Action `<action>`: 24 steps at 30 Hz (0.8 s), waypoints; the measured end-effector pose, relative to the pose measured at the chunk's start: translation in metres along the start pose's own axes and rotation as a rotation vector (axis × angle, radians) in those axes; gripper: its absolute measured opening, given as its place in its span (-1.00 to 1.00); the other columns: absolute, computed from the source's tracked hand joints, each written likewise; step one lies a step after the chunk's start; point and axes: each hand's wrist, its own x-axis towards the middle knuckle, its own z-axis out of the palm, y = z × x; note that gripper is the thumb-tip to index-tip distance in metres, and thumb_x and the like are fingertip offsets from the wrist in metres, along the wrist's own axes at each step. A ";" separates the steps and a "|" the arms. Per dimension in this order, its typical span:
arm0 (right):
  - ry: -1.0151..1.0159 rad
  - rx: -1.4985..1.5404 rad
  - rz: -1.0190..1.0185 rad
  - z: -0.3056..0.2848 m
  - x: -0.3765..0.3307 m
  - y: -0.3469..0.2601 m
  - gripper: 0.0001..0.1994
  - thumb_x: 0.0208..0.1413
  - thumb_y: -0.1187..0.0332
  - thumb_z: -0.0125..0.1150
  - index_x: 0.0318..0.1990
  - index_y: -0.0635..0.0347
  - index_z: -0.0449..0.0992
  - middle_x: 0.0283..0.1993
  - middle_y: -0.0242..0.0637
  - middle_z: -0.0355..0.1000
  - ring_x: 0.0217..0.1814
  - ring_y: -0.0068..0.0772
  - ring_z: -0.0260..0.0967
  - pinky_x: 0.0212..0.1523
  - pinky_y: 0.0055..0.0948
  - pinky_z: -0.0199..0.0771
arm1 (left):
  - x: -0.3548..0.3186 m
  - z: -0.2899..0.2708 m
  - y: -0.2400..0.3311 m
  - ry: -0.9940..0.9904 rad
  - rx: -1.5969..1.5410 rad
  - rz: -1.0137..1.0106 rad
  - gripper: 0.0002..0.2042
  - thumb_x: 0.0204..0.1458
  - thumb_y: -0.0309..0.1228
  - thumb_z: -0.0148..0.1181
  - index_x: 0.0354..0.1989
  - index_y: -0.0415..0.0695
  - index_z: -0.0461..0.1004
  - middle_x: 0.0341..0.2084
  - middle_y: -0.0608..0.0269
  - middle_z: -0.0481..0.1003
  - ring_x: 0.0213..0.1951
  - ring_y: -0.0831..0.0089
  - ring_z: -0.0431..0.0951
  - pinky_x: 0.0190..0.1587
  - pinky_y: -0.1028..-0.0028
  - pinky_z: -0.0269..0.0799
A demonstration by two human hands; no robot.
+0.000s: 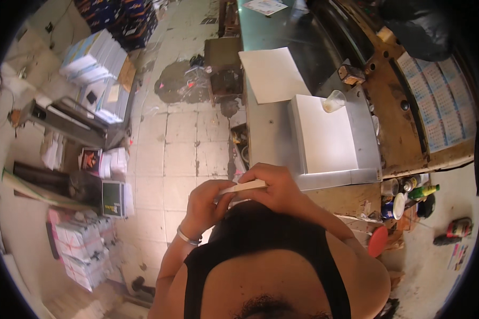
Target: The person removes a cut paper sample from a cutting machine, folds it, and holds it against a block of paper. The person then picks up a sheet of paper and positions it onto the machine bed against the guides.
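Observation:
In front of my chest I hold a thin whitish slab [246, 186], seen almost edge-on; it could be a small pad of paper, but its kind is not clear. My left hand [205, 201] grips one end, thumb and fingers pressed against it. The other end is pinched by my right hand [278, 184]. Just beyond my right hand, a stack of white paper [324, 141] lies on the metal table [266, 130]. A clear plastic cup [334, 101] sits at the stack's far edge, and a loose white sheet [275, 74] lies farther back.
Along the table's right runs a worn machine [388, 98] with a calendar sheet [436, 101] on it. Bottles and tubs [410, 194] stand below at right. A red round seat [378, 242] is near my right arm. Paper stacks [104, 80] and tied bundles [85, 244] line the left.

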 end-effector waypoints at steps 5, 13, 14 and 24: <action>0.047 -0.133 0.136 -0.039 0.006 0.020 -0.59 0.17 0.25 0.47 0.13 0.11 0.56 -0.11 -0.10 0.65 -0.05 0.13 0.62 -0.04 -0.11 0.57 | 0.047 0.012 -0.024 -0.005 -0.259 -0.227 -0.85 0.27 -0.47 0.34 -0.06 -0.23 0.62 -0.23 0.14 0.71 -0.23 0.40 0.71 -0.17 0.43 0.60; 0.242 -0.063 0.354 -0.075 -0.022 0.051 -0.67 0.24 0.24 0.44 0.08 0.14 0.60 -0.10 -0.05 0.65 -0.10 0.06 0.64 -0.06 -0.18 0.60 | 0.266 0.059 -0.101 0.319 -0.639 -0.357 -0.72 0.42 -0.25 0.16 -0.01 -0.25 0.58 -0.22 0.25 0.61 -0.23 0.51 0.60 -0.13 0.46 0.55; 0.251 -0.062 0.356 -0.077 -0.026 0.055 -0.67 0.24 0.24 0.44 0.08 0.14 0.60 -0.10 -0.05 0.65 -0.10 0.06 0.64 -0.06 -0.18 0.60 | 0.301 0.082 -0.116 0.305 -0.609 -0.334 -0.71 0.42 -0.25 0.18 -0.04 -0.27 0.60 -0.22 0.27 0.60 -0.21 0.55 0.57 -0.15 0.48 0.53; 0.638 0.223 0.530 -0.108 -0.042 0.104 -0.64 0.14 0.39 0.54 0.05 0.25 0.60 -0.13 -0.20 0.67 -0.12 -0.46 0.61 -0.09 -0.38 0.61 | 0.430 0.217 -0.147 0.024 0.775 -0.343 0.24 -0.12 0.28 0.55 0.56 -0.36 0.09 0.49 -0.28 0.09 0.50 0.03 0.16 0.46 0.13 0.19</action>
